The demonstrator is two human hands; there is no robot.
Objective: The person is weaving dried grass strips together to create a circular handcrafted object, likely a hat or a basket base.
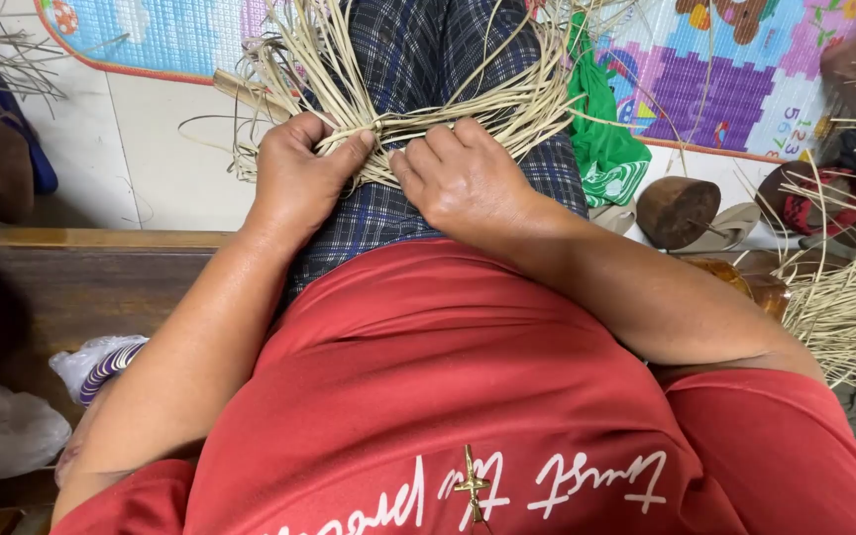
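Note:
A bundle of pale straw strands (428, 74) lies across my lap on dark plaid cloth (448, 40), its ends fanning out to both sides. My left hand (299, 178) pinches the strands between thumb and fingers at the left of the bundle's middle. Beside it, my right hand (463, 178) is curled over the same strands, fingers pressed into them. The two hands nearly touch at the bundle's gathered centre.
A wooden bench edge (91, 240) runs under me. A colourful play mat (735, 79) covers the floor ahead. Green cloth (606, 149), a brown wooden block (678, 208) and sandals (735, 226) lie at right; more straw (844, 307) piles at far right. Plastic bags (12, 426) sit at left.

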